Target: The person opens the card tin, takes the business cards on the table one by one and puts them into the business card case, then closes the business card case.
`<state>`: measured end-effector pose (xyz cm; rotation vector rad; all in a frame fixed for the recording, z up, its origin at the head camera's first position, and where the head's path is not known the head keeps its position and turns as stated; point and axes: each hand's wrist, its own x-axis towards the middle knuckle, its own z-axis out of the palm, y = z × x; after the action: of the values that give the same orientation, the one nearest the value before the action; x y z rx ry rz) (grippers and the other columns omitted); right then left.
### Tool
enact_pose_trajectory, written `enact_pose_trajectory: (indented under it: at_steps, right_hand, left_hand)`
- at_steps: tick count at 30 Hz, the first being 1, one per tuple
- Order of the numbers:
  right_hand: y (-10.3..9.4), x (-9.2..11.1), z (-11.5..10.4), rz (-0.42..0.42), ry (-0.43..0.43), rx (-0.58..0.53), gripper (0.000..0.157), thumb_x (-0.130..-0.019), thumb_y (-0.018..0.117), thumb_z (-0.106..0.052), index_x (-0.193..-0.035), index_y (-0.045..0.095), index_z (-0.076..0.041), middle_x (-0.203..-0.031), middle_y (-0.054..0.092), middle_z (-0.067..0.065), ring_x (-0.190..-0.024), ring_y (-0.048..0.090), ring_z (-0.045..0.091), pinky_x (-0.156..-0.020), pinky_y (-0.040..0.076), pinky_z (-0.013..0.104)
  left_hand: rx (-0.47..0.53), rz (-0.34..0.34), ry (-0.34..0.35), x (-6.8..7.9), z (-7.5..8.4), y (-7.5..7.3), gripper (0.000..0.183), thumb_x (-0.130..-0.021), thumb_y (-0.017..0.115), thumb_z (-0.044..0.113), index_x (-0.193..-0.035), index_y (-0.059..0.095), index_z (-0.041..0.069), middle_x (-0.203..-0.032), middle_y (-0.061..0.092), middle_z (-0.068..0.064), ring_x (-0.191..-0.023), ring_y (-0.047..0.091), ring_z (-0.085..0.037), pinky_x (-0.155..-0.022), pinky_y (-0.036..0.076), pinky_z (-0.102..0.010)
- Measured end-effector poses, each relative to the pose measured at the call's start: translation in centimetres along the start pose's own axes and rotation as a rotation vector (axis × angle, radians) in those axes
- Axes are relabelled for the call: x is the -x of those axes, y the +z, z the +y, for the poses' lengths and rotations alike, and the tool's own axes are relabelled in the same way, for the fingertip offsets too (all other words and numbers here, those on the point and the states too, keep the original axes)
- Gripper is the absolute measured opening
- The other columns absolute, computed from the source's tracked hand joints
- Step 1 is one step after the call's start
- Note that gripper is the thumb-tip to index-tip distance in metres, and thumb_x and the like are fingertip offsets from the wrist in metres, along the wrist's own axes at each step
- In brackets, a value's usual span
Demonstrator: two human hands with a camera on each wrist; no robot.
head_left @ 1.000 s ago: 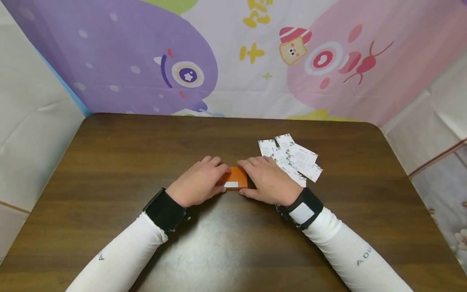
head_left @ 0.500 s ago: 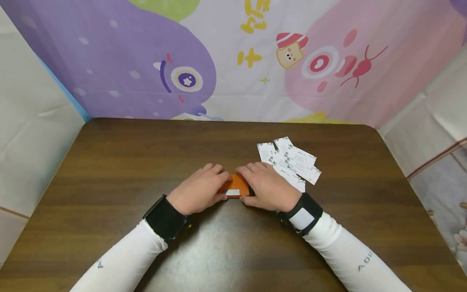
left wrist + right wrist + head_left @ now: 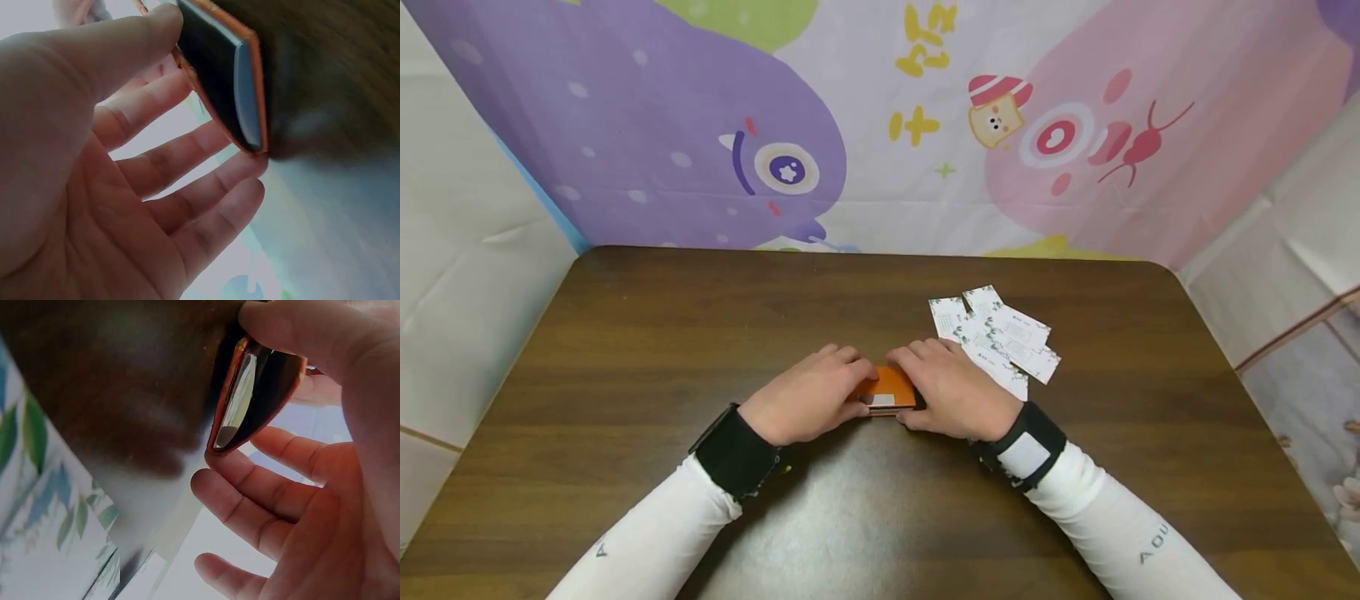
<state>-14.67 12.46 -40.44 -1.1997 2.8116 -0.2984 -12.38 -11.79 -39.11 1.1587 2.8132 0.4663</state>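
Note:
An orange card holder [image 3: 895, 383] with a pale label lies on the table between both hands. My left hand [image 3: 811, 396] pinches its left end, thumb at the near edge and fingers at the far edge. At the right end, my right hand [image 3: 957, 390] pinches it the same way. In the left wrist view the card holder [image 3: 255, 87] gapes at its end, with a dark inside and a pale flat insert along one wall. The right wrist view also shows a pale insert [image 3: 239, 394] inside the bowed cover. How many pieces it contains is hidden.
Several white cards printed with green leaves [image 3: 1000, 329] lie overlapped on the brown wooden table [image 3: 700, 308], just beyond the right hand. A cartoon-printed cloth [image 3: 910, 200] hangs behind the table's far edge.
The head view has tilted, so everything sits slightly lower in it. The holder's cover bowed up half a second ago; now it looks flatter, with layered edges showing in front. Both hands keep their hold.

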Motion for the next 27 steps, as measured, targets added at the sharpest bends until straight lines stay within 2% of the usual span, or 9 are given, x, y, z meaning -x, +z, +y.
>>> enact_pose_trajectory:
  at_steps: [12, 15, 18, 23, 27]
  right_hand:
    - [-0.4, 0.5, -0.4, -0.031, -0.006, -0.011, 0.057, -0.087, 0.086, -0.043, -0.13, 0.064, -0.012, -0.116, 0.067, 0.0, -0.11, 0.059, 0.022, -0.109, 0.042, 0.048]
    - [-0.8, 0.6, -0.5, -0.049, 0.006, -0.023, 0.05, -0.09, 0.085, -0.042, -0.125, 0.065, -0.013, -0.112, 0.068, -0.001, -0.105, 0.06, 0.021, -0.11, 0.041, 0.049]
    - [-1.1, 0.6, -0.5, -0.042, 0.01, -0.017, 0.036, -0.094, 0.081, -0.037, -0.118, 0.066, -0.014, -0.104, 0.068, -0.003, -0.097, 0.062, 0.018, -0.108, 0.043, 0.048]
    - [-1.2, 0.5, -0.3, 0.012, -0.019, -0.001, 0.016, -0.099, 0.074, -0.025, -0.111, 0.069, -0.015, -0.097, 0.069, -0.005, -0.085, 0.063, 0.013, -0.097, 0.05, 0.043]
    - [-1.2, 0.4, -0.1, 0.053, -0.03, -0.065, 0.01, -0.101, 0.073, -0.02, -0.109, 0.071, -0.014, -0.094, 0.068, -0.006, -0.079, 0.062, 0.011, -0.082, 0.053, 0.035]
  left_hand:
    - [0.114, -0.087, -0.03, 0.2, -0.2, -0.9, 0.027, -0.103, 0.074, 0.026, -0.121, 0.071, 0.007, -0.11, 0.07, -0.003, -0.093, 0.06, -0.021, -0.09, 0.051, -0.039]
    - [0.17, -0.105, -0.039, 0.2, -0.5, -1.1, 0.023, -0.105, 0.071, 0.025, -0.12, 0.071, 0.008, -0.106, 0.07, 0.0, -0.089, 0.06, -0.016, -0.086, 0.052, -0.036]
    - [0.222, -0.11, -0.048, 0.2, -0.9, -1.4, 0.019, -0.106, 0.069, 0.024, -0.119, 0.072, 0.009, -0.101, 0.069, 0.004, -0.081, 0.059, -0.011, -0.079, 0.052, -0.032]
    - [0.26, -0.087, -0.059, 0.2, -1.1, -1.8, 0.016, -0.107, 0.067, 0.022, -0.115, 0.072, 0.01, -0.095, 0.069, 0.005, -0.075, 0.058, -0.007, -0.073, 0.052, -0.029]
    - [0.27, -0.046, -0.056, 0.3, -1.5, -2.1, 0.011, -0.107, 0.067, 0.02, -0.11, 0.073, 0.011, -0.094, 0.069, 0.007, -0.077, 0.06, -0.006, -0.074, 0.053, -0.03]
